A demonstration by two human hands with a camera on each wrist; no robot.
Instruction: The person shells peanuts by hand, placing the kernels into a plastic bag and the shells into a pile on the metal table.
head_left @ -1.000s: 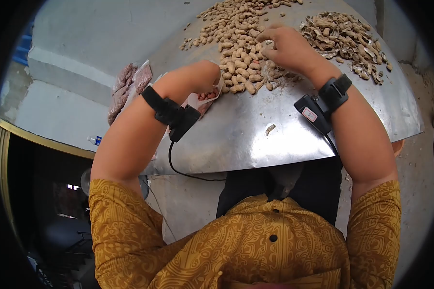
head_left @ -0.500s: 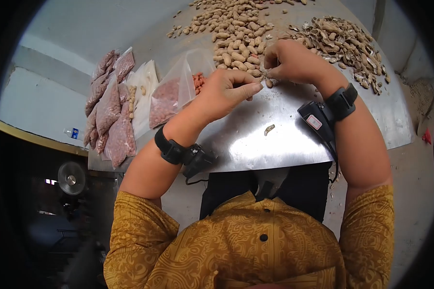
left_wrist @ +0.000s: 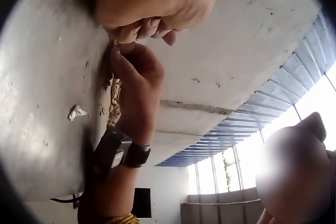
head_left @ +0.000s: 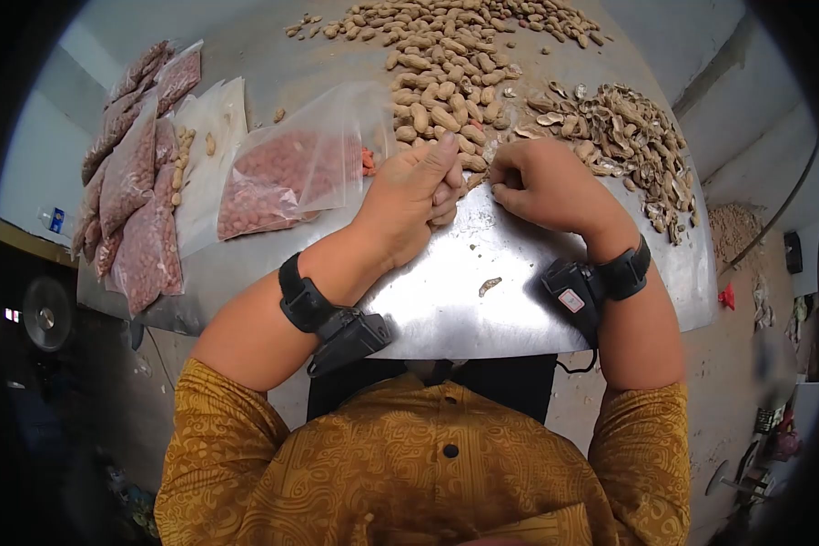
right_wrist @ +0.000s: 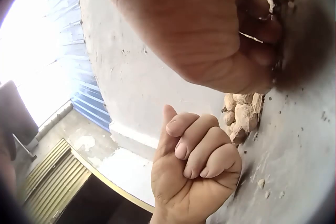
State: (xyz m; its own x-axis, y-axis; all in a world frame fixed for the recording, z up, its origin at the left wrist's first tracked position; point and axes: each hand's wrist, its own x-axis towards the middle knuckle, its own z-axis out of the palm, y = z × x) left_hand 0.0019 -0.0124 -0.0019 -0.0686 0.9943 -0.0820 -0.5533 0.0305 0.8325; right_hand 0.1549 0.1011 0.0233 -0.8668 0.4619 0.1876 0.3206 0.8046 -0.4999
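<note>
My left hand (head_left: 411, 193) is over the metal table, fingers curled into the palm and thumb extended. In the right wrist view the curled fingers of the left hand (right_wrist: 197, 161) face the camera, with nothing showing between them. Close to its right, my right hand (head_left: 551, 187) bends its thumb and fingers down at the tabletop. In the left wrist view a brownish scrap (left_wrist: 115, 45) shows at the right hand's fingertips; whether they pinch it I cannot tell. Unshelled peanuts (head_left: 446, 100) lie heaped just beyond both hands. Empty peanut shells (head_left: 623, 132) form a pile beyond the right hand.
An open clear plastic bag of red peanut kernels (head_left: 278, 182) lies left of my left hand. Beside it are flat empty bags (head_left: 214, 146) with a few peanuts on top, then several filled bags (head_left: 127, 182). A loose shell (head_left: 490, 286) sits near the table's front edge (head_left: 464, 350).
My left hand has come away from the kernel bag toward the middle, then curled its fingers. The right hand has drawn back from the peanut heap. The head view has shifted, showing more bags.
</note>
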